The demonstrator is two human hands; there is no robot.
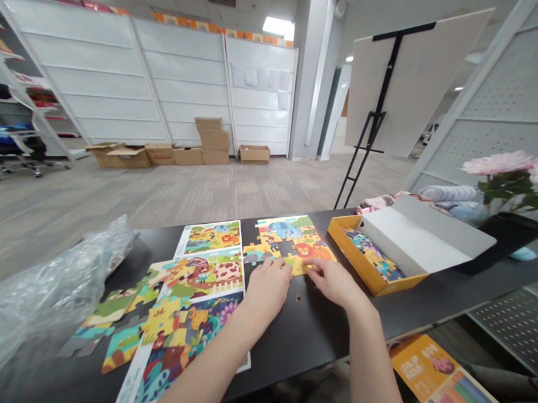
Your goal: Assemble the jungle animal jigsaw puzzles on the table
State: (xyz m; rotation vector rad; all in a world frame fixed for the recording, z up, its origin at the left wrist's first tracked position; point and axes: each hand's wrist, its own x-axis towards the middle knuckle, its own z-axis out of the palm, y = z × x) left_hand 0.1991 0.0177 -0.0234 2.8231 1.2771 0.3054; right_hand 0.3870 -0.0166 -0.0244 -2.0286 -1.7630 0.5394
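A partly joined jigsaw puzzle with a blue elephant and lions lies on the dark table, with a gap near its middle. My left hand rests at its lower edge, fingers bent together over a yellow puzzle piece. My right hand is at the lower right side, thumb and forefinger closed at the puzzle's edge. The undersides of the fingers are hidden. Left of the puzzle lies a printed picture sheet showing several scenes. Loose puzzle pieces overlap its left part, and others lie on the table beside it.
An open yellow box holding more pieces stands at the right, its white lid raised. Clear plastic wrapping covers the table's left end. Pink flowers in a black pot stand far right. An orange puzzle package lies below the table edge.
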